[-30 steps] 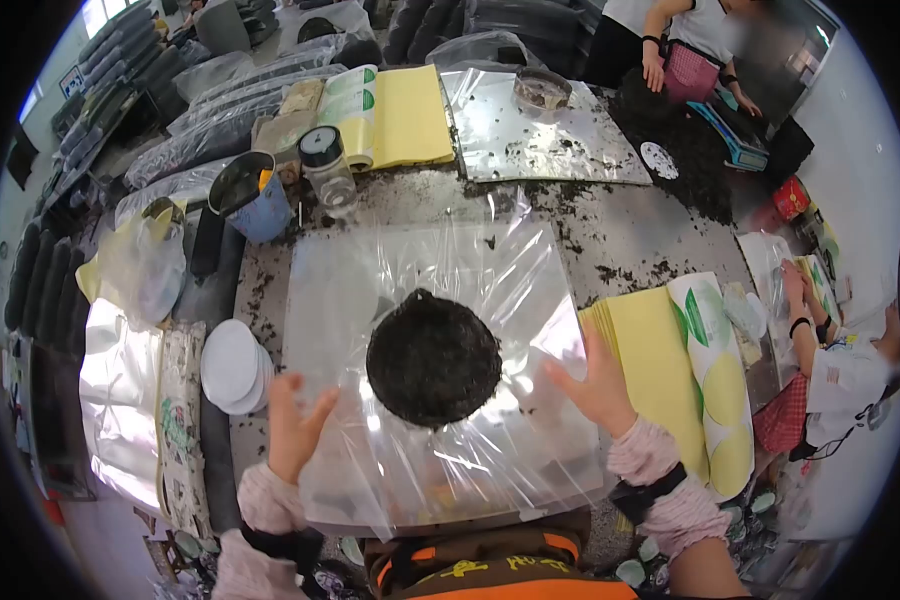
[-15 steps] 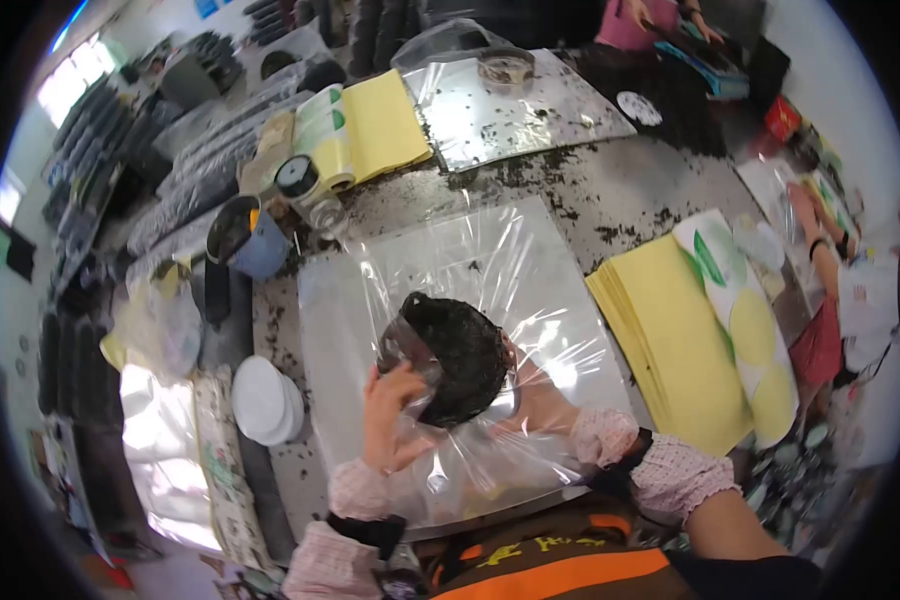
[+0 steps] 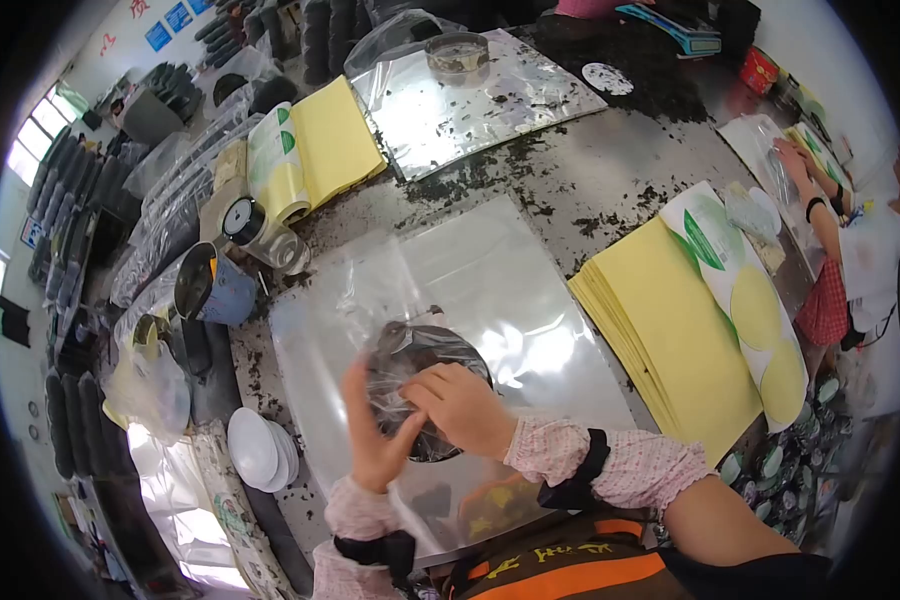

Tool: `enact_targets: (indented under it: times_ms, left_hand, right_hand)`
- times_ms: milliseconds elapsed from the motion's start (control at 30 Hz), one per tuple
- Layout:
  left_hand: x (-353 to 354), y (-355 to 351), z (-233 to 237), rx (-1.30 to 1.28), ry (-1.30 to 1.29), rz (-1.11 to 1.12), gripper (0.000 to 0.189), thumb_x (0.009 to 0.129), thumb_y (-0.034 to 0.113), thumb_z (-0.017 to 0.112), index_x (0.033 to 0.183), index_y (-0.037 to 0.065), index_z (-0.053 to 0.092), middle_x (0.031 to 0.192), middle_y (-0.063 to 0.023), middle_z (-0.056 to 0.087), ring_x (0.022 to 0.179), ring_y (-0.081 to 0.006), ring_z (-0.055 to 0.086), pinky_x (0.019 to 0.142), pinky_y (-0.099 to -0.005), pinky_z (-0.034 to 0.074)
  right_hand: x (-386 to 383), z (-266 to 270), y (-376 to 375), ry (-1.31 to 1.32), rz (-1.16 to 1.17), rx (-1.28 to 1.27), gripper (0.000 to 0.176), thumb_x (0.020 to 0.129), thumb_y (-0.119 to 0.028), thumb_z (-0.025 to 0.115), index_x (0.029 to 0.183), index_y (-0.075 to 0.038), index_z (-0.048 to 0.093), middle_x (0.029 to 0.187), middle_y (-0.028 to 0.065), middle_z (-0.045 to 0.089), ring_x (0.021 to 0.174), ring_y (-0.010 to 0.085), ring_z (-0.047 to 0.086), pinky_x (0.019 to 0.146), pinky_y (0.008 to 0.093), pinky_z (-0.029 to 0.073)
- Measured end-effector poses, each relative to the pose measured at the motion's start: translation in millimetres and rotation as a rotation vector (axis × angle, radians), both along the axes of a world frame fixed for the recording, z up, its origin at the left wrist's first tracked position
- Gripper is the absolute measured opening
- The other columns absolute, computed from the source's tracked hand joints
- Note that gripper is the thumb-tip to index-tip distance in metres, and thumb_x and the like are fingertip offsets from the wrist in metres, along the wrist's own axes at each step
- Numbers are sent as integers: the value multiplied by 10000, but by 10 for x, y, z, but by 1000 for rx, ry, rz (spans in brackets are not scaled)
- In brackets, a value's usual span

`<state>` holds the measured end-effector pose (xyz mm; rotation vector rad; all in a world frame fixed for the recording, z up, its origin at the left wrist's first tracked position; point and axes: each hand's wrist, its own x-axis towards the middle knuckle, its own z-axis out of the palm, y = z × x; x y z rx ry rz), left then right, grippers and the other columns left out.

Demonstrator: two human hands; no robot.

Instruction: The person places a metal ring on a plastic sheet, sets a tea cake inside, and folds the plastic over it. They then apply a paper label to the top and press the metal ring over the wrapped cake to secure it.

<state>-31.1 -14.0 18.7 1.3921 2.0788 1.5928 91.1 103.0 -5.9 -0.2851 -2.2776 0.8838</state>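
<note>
A round, dark, flaky cake that looks like dried seaweed lies on a stack of clear plastic sheets, with clear plastic film drawn over it. My right hand rests over the middle of the cake, its bent fingers bunched on the film. At the cake's left edge is my left hand, thumb and fingers spread apart and partly blurred. Both hands partly hide the cake. Beneath it the plastic sheets spread out flat.
Yellow paper sheets with round labels lie to the right. White round lids, a blue cup and a clear jar stand left. Dark flakes litter the table behind. A co-worker's hands are at far right.
My right hand has moved from the cake's right edge onto its top. Clear film now covers the cake, which was mostly bare. My left hand has opened wider at the left edge.
</note>
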Motion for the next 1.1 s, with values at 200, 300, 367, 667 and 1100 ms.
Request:
enact_targets:
  times_ms: [200,300,367,667,1100]
  left_hand:
    - [93,190,-90,-313,279,-50,319,843,76,679,1148,12,609,1225,-187,604,1150,-382,567,976,-446,452]
    - [74,172,-210,-427,395,-40,365,854,91,680,1189,0,566,1204,-179,593,1097,-350,586,941,-430,464]
    - [131,209,-210,-247,63,42,441,855,100,686,1246,-11,514,1194,-162,577,1053,-325,590,932,-426,463]
    - [19,215,-198,-301,441,-63,664,717,29,685,1359,31,517,1306,-126,569,1214,-348,533,1022,-404,453]
    - [4,74,-155,-200,409,-352,894,748,457,723,1434,-26,415,1490,-239,397,1421,-426,320,1175,-533,230]
  right_hand:
    - [29,190,557,287,-335,-507,365,822,-135,689,1129,24,570,1029,161,611,966,311,594,923,380,458]
    - [-590,111,855,101,-37,-891,430,856,-193,686,1198,32,554,1114,184,609,1050,331,589,944,413,452]
    - [-470,331,648,120,238,-319,455,837,-178,676,1217,38,548,1167,184,603,1107,322,578,977,455,462]
    - [133,112,138,-209,231,270,365,824,-107,564,1138,72,612,1219,193,587,1238,344,502,1139,461,361]
    - [107,-115,48,-352,-110,-342,186,859,-193,644,908,-15,621,1219,249,560,1021,401,570,852,449,490]
